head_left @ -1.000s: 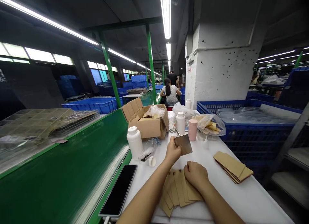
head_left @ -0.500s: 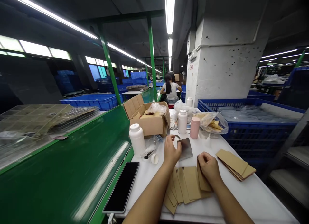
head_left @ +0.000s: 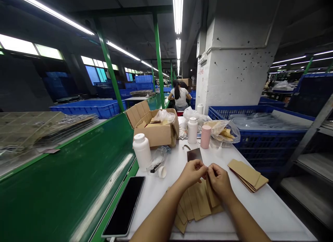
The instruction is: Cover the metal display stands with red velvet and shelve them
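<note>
Envelope (head_left: 213,196) pinched in right fingers (head_left: 214,170); fanned envelopes (head_left: 195,202) beneath

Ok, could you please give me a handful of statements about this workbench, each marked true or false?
1. The left hand and right hand are close together. True.
2. The phone lies to the right of the right hand. False: it lies on the left side, beside the green edge.
3. The pink jar stands upright on the white table. True.
4. The cardboard box is closed. False: its flap stands up and its contents show.
5. A stack of brown paper pieces lies to the right of the right hand. True.
</note>
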`<state>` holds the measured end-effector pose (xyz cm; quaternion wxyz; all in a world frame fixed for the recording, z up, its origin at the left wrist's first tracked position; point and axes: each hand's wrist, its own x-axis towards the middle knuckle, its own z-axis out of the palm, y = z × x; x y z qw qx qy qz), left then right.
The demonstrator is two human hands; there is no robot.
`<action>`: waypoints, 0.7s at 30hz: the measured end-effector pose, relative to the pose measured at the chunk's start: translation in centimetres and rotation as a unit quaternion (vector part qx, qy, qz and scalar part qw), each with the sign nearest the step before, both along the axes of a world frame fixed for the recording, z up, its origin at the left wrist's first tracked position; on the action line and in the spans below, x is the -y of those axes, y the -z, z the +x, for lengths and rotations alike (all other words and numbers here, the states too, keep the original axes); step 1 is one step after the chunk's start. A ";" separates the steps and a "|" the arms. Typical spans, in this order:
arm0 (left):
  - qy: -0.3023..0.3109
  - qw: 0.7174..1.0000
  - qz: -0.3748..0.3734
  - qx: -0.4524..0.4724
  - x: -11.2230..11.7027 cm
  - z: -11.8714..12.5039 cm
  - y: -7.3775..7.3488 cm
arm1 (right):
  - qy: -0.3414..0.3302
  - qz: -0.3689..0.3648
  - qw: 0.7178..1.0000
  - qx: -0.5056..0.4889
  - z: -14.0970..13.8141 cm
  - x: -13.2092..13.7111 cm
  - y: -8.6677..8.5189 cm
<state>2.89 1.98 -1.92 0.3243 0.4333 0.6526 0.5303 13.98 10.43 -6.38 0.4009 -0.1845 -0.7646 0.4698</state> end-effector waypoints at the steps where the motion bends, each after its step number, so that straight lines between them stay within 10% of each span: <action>1: -0.005 1.000 -0.003 0.006 0.0 0.0 0.0 | -0.002 0.005 1.000 0.002 0.0 0.0 0.0; 10: -0.042 0.987 0.009 0.153 0.0 -0.3 -0.4 | 0.064 -0.134 0.987 -0.068 0.2 0.2 -0.3; 21: -0.152 0.884 0.270 0.349 0.8 -2.2 -3.2 | 0.189 -0.309 0.897 -0.255 3.9 -5.4 0.5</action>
